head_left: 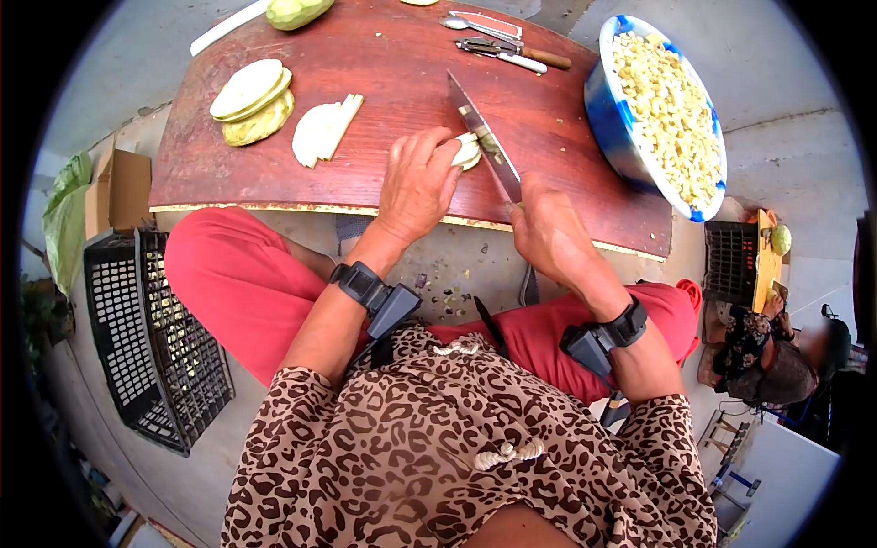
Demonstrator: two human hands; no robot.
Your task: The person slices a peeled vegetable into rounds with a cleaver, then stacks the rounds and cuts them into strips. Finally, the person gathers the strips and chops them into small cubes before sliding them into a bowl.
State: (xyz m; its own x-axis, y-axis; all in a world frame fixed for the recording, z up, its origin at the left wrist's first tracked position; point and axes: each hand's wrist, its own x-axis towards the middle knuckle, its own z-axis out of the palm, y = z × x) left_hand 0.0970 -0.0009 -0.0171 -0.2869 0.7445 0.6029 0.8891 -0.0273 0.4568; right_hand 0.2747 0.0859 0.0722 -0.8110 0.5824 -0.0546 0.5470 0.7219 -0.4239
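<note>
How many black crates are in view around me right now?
2. One black crate lies on the ground at far left; a second crate stands at right, past the blue bowl. More may be hidden outside the view.

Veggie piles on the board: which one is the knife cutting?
The small pale pile under the left hand, against the knife held by the right hand. The round slices and strips lie apart, untouched.

Upper right: blue-rimmed bowl of pale diced pieces. Upper left: stacked pale-green round slices. Lower left: black plastic crate.
</note>
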